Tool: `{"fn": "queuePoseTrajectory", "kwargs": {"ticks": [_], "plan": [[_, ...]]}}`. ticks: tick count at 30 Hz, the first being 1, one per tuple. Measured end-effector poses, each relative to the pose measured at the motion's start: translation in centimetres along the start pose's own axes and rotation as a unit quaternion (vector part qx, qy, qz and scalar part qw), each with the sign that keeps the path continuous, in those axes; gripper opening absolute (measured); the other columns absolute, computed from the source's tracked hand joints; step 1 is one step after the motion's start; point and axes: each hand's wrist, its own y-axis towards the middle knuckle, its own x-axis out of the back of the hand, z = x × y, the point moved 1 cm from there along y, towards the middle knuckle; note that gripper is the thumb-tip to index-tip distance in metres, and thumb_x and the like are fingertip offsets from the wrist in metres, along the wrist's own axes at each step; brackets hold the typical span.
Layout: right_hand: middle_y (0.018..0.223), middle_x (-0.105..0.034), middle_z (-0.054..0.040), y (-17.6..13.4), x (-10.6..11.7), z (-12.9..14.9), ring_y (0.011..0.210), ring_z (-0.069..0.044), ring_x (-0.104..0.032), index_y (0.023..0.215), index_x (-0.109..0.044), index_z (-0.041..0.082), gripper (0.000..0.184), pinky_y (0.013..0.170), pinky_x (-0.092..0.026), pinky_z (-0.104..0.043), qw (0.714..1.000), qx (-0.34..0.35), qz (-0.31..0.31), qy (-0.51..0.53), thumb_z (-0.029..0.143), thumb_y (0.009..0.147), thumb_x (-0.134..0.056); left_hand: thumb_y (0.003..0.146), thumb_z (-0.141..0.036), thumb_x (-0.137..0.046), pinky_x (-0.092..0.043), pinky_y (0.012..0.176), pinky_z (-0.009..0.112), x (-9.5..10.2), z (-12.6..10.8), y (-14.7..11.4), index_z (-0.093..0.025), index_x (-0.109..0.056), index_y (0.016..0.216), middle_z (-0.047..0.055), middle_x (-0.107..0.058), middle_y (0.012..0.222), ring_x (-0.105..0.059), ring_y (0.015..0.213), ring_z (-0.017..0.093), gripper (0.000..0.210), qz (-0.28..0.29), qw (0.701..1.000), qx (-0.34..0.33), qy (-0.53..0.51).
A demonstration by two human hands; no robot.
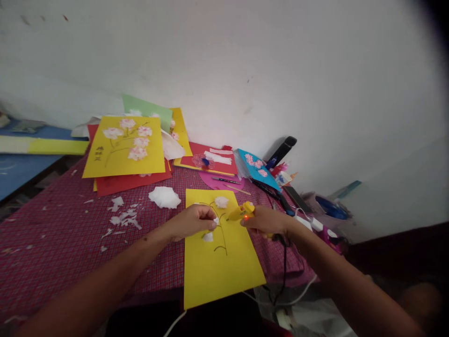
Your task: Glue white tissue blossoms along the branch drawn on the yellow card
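A yellow sheet of paper [217, 276] with a thin drawn stem lies in front of me, its near end reaching over the table's edge. White paper blossoms, one near the top [221, 202] and a smaller one lower down [208, 237], rest on it. Over the stem, my left hand [196, 221] pinches a small white piece of paper [216, 220] between thumb and fingertips. My right hand [264, 220] is closed around a yellow hot glue gun [242, 212] with a glowing red light. Its nozzle points left toward the stem and the pinched piece.
Torn white scraps [126, 218] and a white paper stack [164, 197] lie on the checked tablecloth [147, 262] to the left. Finished flower cards [129, 150] are piled behind. A pen [226, 180] lies beyond the sheet; cables [285, 267] hang at the right edge.
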Motion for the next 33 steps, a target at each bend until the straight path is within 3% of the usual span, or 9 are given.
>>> {"fn": "queuePoseTrajectory", "kwargs": {"ticks": [7,21,27,33], "plan": [[0.047,-0.055,0.0011,0.4,-0.5,-2.5,0.034,-0.009,-0.045,0.065,-0.059,0.016,0.039,0.034,-0.037,-0.02,0.992,0.012,-0.023,0.125,0.05,0.085,-0.054,0.075,-0.031,-0.069,-0.04,0.061,0.022,-0.1,-0.2,-0.1,-0.015,-0.062,0.083,-0.001,-0.064,0.075,-0.055,0.064,0.01,0.019,-0.01,1.0,0.006,0.005],[0.054,-0.057,0.0013,0.6,-1.3,-3.3,0.034,-0.007,-0.043,0.067,-0.059,0.016,0.032,0.031,-0.037,-0.019,0.978,0.004,-0.054,0.203,0.044,0.083,-0.06,0.075,-0.032,-0.07,-0.041,0.061,0.022,0.1,0.0,0.0,-0.016,-0.062,0.086,0.0,-0.066,0.076,-0.057,0.063,0.011,0.02,-0.011,1.0,0.018,0.007],[0.044,-0.05,0.0028,-0.2,-1.6,-3.0,0.034,-0.009,-0.043,0.063,-0.055,0.018,0.031,0.033,-0.033,-0.02,0.99,0.001,-0.074,0.118,0.041,0.084,-0.058,0.076,-0.032,-0.068,-0.041,0.061,0.022,0.0,-0.3,-0.2,-0.016,-0.062,0.086,0.0,-0.065,0.076,-0.057,0.064,0.011,0.02,-0.008,1.0,0.017,0.011],[0.052,-0.056,0.0035,-1.6,-1.9,-1.1,0.038,-0.008,-0.047,0.076,-0.061,0.018,0.02,0.036,-0.031,-0.018,0.994,0.05,-0.068,0.073,0.037,0.082,-0.061,0.077,-0.031,-0.067,-0.04,0.06,0.021,0.0,-0.4,-0.1,-0.016,-0.062,0.085,-0.002,-0.062,0.073,-0.054,0.062,0.01,0.018,-0.002,1.0,0.012,0.013]]}}
